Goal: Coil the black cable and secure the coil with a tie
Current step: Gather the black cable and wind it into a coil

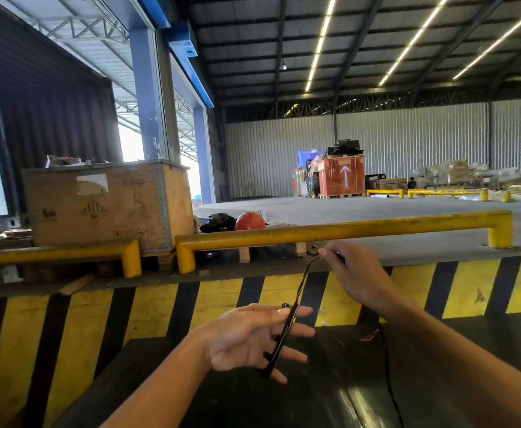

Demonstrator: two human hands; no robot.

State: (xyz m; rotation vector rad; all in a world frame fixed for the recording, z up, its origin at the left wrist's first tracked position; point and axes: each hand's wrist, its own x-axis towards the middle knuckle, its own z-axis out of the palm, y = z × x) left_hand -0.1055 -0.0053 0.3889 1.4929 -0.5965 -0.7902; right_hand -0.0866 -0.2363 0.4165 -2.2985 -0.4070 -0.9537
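Inspector: Step in hand?

Assessor: Coiling, by my judgement. The left hand (246,338), low centre of frame, has its fingers spread with the cable (287,322) looped around them. The right hand (353,274), right of centre, is pinched shut on the cable where it rises from the loops.

Inspector: Next move?

Assessor: Likely another wrap over the left fingers, kept taut. The slack trails down lower right (partly lost against the dark floor).

Inspector: Counts?

Assessor: Two hands, one cable. No tie seen; loop count unreadable.

Warehouse loading dock: corrugated walls (407,143), palletised crates (341,176), yellow barriers (342,231).
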